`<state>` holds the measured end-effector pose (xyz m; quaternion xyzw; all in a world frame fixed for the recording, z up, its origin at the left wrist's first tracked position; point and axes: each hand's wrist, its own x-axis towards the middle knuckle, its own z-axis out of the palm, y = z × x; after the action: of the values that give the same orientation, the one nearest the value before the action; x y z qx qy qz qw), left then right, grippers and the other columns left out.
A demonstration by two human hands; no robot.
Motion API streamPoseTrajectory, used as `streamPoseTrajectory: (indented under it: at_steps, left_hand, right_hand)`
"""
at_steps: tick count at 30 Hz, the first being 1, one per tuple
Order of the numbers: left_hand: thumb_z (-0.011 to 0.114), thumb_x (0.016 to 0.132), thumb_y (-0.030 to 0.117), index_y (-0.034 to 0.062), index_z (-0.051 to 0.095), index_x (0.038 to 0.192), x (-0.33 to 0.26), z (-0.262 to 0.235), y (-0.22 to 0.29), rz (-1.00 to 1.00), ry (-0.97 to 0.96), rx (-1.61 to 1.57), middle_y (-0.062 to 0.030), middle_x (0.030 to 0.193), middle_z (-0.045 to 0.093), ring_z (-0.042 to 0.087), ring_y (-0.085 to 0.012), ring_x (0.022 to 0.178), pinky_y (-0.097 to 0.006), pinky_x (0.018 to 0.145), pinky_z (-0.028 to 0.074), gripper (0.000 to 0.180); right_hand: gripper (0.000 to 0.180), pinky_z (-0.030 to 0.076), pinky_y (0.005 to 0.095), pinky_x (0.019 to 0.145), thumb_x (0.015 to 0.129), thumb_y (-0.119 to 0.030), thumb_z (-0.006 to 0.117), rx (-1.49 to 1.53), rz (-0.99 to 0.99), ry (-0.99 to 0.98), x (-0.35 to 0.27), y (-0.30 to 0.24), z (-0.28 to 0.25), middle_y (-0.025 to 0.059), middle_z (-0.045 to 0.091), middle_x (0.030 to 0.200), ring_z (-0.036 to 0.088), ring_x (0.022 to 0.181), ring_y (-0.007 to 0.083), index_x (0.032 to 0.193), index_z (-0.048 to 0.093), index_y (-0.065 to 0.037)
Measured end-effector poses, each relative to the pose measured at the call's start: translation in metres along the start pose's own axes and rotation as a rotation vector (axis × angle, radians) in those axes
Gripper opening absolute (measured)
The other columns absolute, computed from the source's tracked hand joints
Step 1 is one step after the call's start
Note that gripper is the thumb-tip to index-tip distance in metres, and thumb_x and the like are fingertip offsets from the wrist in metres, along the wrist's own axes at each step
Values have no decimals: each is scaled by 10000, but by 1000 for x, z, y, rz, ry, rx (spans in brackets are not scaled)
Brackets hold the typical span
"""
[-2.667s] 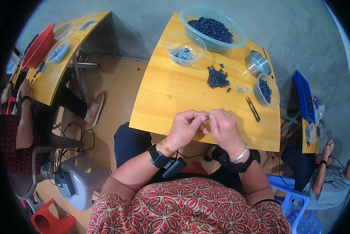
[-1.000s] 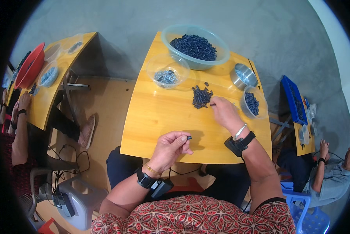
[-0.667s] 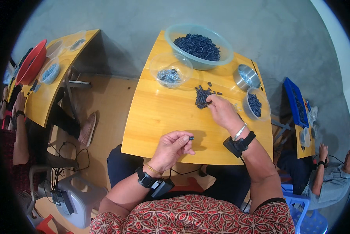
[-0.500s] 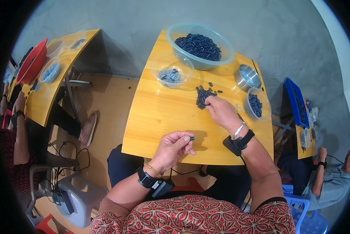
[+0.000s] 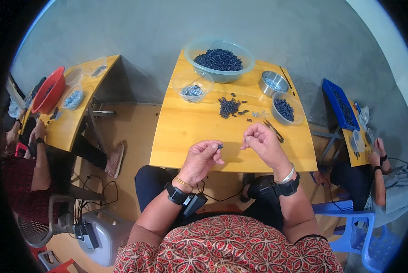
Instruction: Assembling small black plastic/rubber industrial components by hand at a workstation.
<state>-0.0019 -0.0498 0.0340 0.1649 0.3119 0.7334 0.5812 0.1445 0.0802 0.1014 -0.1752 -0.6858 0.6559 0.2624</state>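
Observation:
Above the near edge of the wooden table (image 5: pixel 176 150), my left hand (image 5: pixel 200 159) pinches a small dark plastic piece (image 5: pixel 220 146) between thumb and index finger. My right hand (image 5: pixel 264 143) is a short way to its right, thumb and fingers pressed together; whatever they hold is too small to make out. The hands are apart. Beyond them lies a loose pile of dark plastic pieces (image 5: pixel 229 107). Some tiny silvery parts (image 5: pixel 260 114) lie right of the pile. A dark pair of snips or tweezers (image 5: pixel 275 131) rests just past my right hand.
At the back stands a large translucent bowl (image 5: pixel 192 57) of dark pieces. A clear bowl (image 5: pixel 180 81) with silvery parts is left; a steel bowl (image 5: pixel 273 92) and a clear tub (image 5: pixel 283 119) are right. Other people work at side tables with a red basin (image 5: pixel 49 93) and blue tray (image 5: pixel 338 107).
My right hand has drawn back from the dark pile toward my left hand, uncovering the snips or tweezers. My left hand still pinches its piece. The whole view has shifted slightly.

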Motion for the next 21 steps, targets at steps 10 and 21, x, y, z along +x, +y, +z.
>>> streamPoseTrajectory:
  at_steps: [10, 21]
  left_hand:
    - [505, 882, 104, -19, 570, 993, -75, 76, 18, 126, -277, 74, -47, 752, 549, 518, -115, 630, -285, 614, 526, 178]
    - [517, 875, 89, -14, 574, 999, -114, 100, 24, 227, -354, 160, -64, 762, 569, 547, -128, 665, -316, 636, 525, 171]
  right_hand:
    - [126, 431, 202, 633, 870, -30, 482, 125, -106, 8, -93, -60, 29, 14, 527, 769, 499, 666, 74, 974, 530, 23]
    - [74, 432, 221, 595, 874, -71, 522, 429, -203, -101, -116, -73, 54, 30, 515, 752, 501, 629, 101, 891, 495, -5]
